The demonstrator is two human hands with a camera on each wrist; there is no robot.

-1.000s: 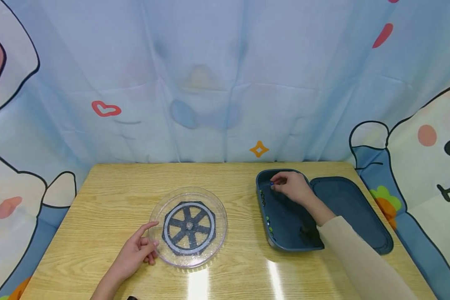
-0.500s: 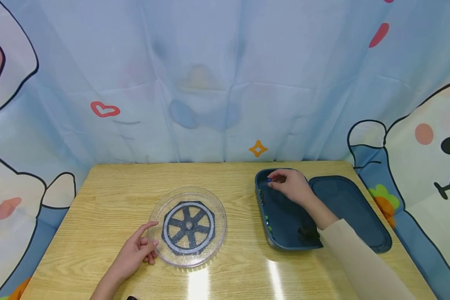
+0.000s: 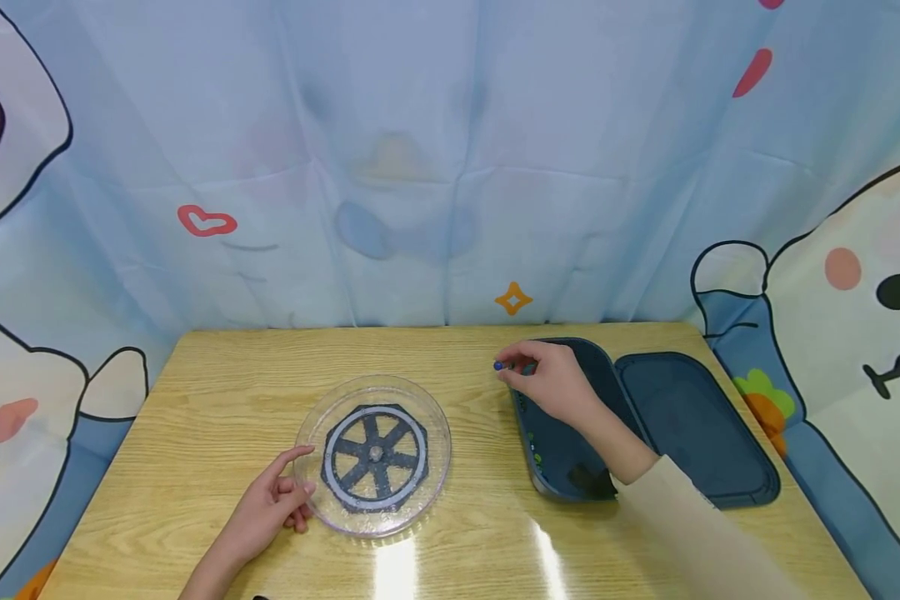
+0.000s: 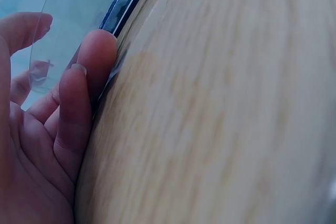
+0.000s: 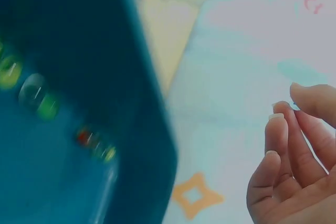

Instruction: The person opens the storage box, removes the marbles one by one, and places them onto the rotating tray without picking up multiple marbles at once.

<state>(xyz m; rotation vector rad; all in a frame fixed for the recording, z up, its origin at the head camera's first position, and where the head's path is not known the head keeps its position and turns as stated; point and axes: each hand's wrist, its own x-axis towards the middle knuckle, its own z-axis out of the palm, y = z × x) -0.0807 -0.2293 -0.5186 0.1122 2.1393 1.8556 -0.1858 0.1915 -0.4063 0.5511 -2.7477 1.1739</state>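
Note:
Between the thumb and fingertips of my right hand (image 3: 551, 379) is a small blue marble (image 3: 498, 365), held just past the left rim of a dark blue box (image 3: 566, 442). In the right wrist view the fingers hide most of the marble. My left hand (image 3: 266, 504) holds the left edge of a clear round tray (image 3: 437, 467), its index finger on the rim. The left wrist view shows the see-through edge between the fingers. A dark spoked wheel shape with a grey ring (image 3: 376, 454) shows at the tray's centre. Several glass marbles (image 5: 34, 90) line the box's left side.
A flat dark blue lid (image 3: 697, 425) lies right of the box. Some black material (image 3: 591, 479) sits in the box's near right corner. Behind the wooden table (image 3: 217, 400) hangs a printed blue curtain (image 3: 390, 167). A small dark thing (image 3: 261, 597) shows at the bottom edge.
My right hand has moved left with the blue marble, from inside the box to beyond its left rim. The left hand and the tray have stayed in place.

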